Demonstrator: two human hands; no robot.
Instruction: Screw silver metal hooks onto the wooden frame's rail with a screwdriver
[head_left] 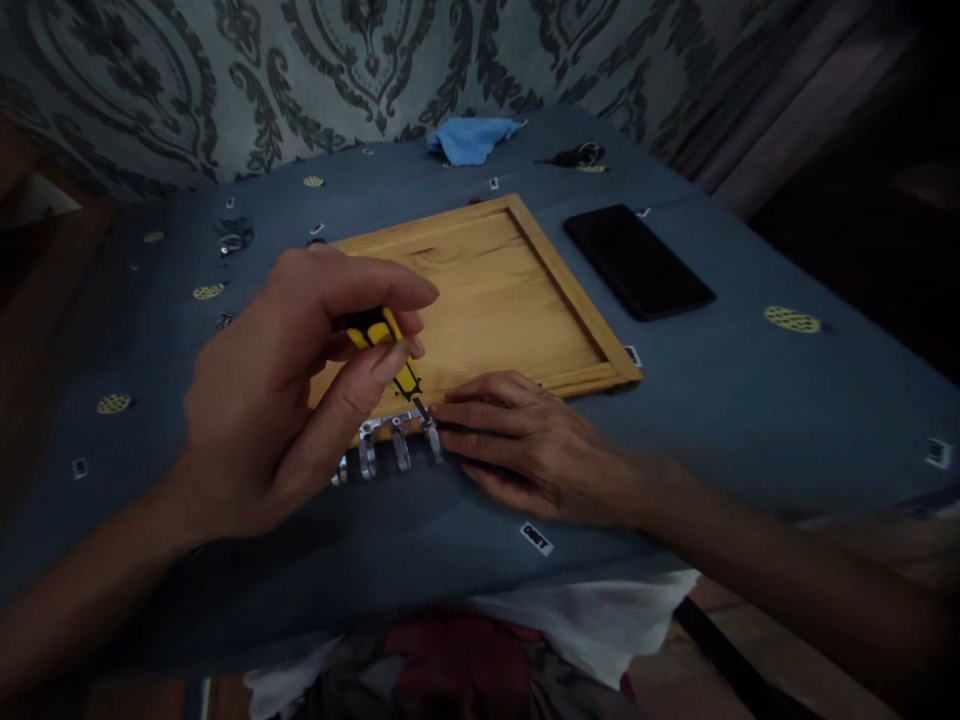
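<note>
My left hand (277,400) is closed around the yellow and black handle of a screwdriver (406,378). The index finger is raised along the handle's top. The shaft slants down to the right, and its tip is at the right end of a shiny metal hook rail (400,440). The rail lies along the near edge of a framed wooden board (480,310), with several hooks hanging past that edge. My right hand (547,445) rests at the board's near edge, its fingertips closed on the rail's right end beside the screwdriver tip. Whether a screw sits under the tip is hidden.
A black phone (637,260) lies right of the board. Behind are a blue cloth (472,140) and a dark small item with a cord (581,155). Small metal pieces (234,238) lie at the left on the blue patterned tablecloth (750,420).
</note>
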